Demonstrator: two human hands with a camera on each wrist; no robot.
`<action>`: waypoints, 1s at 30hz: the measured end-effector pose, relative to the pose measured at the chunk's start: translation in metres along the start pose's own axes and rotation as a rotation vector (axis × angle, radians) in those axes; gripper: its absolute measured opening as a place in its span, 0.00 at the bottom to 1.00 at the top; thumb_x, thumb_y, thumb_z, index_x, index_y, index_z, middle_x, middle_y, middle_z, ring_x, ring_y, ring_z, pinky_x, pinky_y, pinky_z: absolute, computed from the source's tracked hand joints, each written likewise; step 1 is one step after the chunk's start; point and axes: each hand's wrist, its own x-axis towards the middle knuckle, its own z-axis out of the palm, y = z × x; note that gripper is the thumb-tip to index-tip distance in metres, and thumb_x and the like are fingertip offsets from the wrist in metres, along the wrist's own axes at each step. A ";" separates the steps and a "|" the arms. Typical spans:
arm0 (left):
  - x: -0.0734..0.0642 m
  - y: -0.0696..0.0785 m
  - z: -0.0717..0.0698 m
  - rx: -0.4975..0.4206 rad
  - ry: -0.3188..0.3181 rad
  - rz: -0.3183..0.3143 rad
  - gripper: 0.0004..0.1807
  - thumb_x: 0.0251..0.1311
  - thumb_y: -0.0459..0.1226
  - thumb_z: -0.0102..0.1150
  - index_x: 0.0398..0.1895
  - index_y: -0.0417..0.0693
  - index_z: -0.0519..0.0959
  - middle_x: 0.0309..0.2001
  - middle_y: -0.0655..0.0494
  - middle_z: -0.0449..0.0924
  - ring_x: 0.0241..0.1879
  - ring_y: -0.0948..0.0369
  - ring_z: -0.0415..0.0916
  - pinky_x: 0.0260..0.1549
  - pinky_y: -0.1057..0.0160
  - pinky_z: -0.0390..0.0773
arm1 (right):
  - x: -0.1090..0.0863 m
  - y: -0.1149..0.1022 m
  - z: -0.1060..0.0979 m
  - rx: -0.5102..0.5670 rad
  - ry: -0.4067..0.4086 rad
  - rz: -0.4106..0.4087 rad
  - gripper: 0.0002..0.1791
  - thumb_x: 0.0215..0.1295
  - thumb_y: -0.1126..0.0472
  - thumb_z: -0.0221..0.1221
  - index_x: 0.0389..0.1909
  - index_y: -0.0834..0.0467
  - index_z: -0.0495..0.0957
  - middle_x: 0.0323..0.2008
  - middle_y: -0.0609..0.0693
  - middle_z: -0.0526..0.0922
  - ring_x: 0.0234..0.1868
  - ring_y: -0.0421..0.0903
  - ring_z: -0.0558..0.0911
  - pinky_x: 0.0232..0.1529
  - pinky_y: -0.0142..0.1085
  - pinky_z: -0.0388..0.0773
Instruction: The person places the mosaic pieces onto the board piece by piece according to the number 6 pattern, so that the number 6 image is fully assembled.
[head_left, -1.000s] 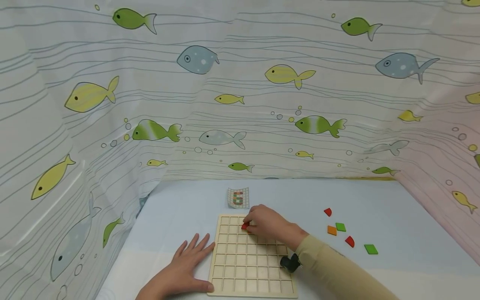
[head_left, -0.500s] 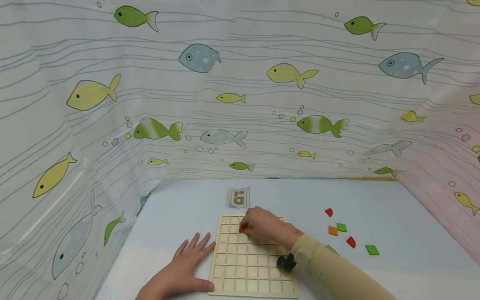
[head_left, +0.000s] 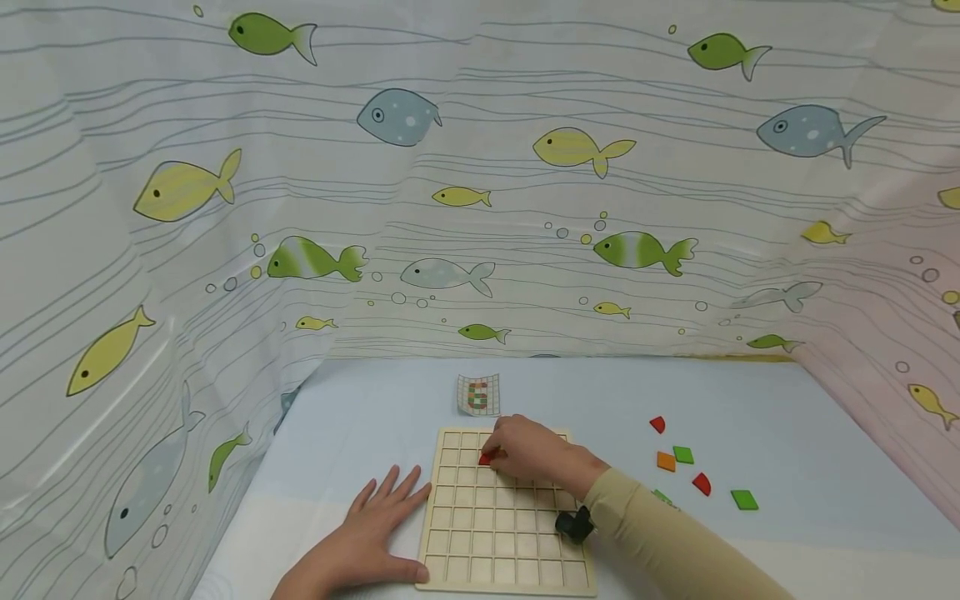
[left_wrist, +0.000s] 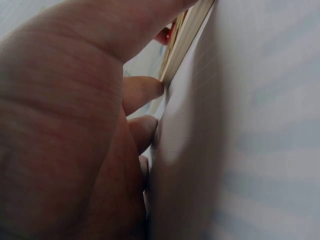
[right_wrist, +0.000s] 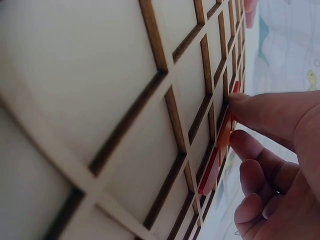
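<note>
A wooden grid board (head_left: 480, 521) lies on the table in the head view. At its upper rows, my right hand (head_left: 525, 446) pinches a red quarter-circle tile (head_left: 485, 458) between thumb and fingertips, right at a cell. The right wrist view shows that red tile (right_wrist: 235, 88) beside the thumb, with an orange tile (right_wrist: 225, 137) and another red tile (right_wrist: 210, 172) on the grid close to the fingers. My left hand (head_left: 367, 533) lies with fingers spread, thumb and fingertips touching the board's left edge (left_wrist: 187, 42).
Beyond the board lies a small card (head_left: 477, 396) printed with a coloured grid pattern. Loose tiles lie to the right: a red one (head_left: 657, 425), an orange square (head_left: 666, 461), a green square (head_left: 745, 500) and others. A fish-print curtain (head_left: 525, 208) encloses the table.
My right hand has shifted slightly left with the red tile, then stayed nearly still over the same spot. The left hand keeps its place at the board's edge.
</note>
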 end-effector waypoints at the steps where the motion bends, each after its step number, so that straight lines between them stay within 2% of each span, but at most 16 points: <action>1: 0.000 0.000 0.000 -0.002 0.000 0.002 0.59 0.41 0.70 0.67 0.75 0.51 0.63 0.77 0.48 0.49 0.75 0.38 0.36 0.66 0.32 0.36 | -0.001 0.000 0.000 -0.004 0.003 0.002 0.09 0.65 0.56 0.66 0.45 0.49 0.88 0.35 0.40 0.80 0.36 0.36 0.74 0.37 0.28 0.75; 5: 0.000 0.001 0.000 -0.007 0.002 0.008 0.58 0.41 0.69 0.67 0.75 0.50 0.63 0.77 0.48 0.49 0.75 0.38 0.36 0.66 0.32 0.36 | -0.006 -0.001 -0.003 -0.004 0.017 0.029 0.12 0.65 0.54 0.66 0.49 0.50 0.87 0.38 0.41 0.81 0.40 0.38 0.75 0.40 0.30 0.76; 11: 0.000 0.000 0.001 -0.005 0.006 0.008 0.58 0.41 0.69 0.67 0.75 0.51 0.63 0.77 0.48 0.49 0.75 0.38 0.35 0.66 0.32 0.36 | -0.022 -0.002 -0.014 0.049 0.044 0.088 0.16 0.65 0.57 0.64 0.54 0.53 0.84 0.46 0.44 0.82 0.48 0.43 0.78 0.47 0.35 0.78; 17: 0.001 0.001 0.000 -0.008 -0.004 -0.014 0.58 0.40 0.69 0.68 0.75 0.51 0.63 0.77 0.47 0.49 0.75 0.38 0.35 0.66 0.31 0.35 | -0.037 0.003 -0.019 0.073 0.086 0.108 0.16 0.65 0.58 0.65 0.53 0.54 0.85 0.46 0.46 0.82 0.48 0.45 0.78 0.47 0.37 0.79; 22: 0.002 0.002 0.001 -0.008 -0.008 -0.030 0.59 0.39 0.69 0.68 0.75 0.51 0.64 0.77 0.46 0.49 0.75 0.38 0.35 0.66 0.31 0.35 | -0.050 0.008 -0.021 0.097 0.086 0.147 0.17 0.63 0.56 0.67 0.53 0.54 0.85 0.46 0.45 0.82 0.48 0.45 0.78 0.47 0.39 0.80; 30: 0.002 0.003 0.000 0.000 -0.012 -0.028 0.60 0.39 0.70 0.68 0.75 0.50 0.63 0.77 0.46 0.49 0.75 0.38 0.35 0.66 0.31 0.35 | -0.078 0.019 -0.025 0.165 0.122 0.220 0.18 0.63 0.56 0.67 0.53 0.54 0.84 0.46 0.45 0.81 0.49 0.46 0.78 0.49 0.43 0.80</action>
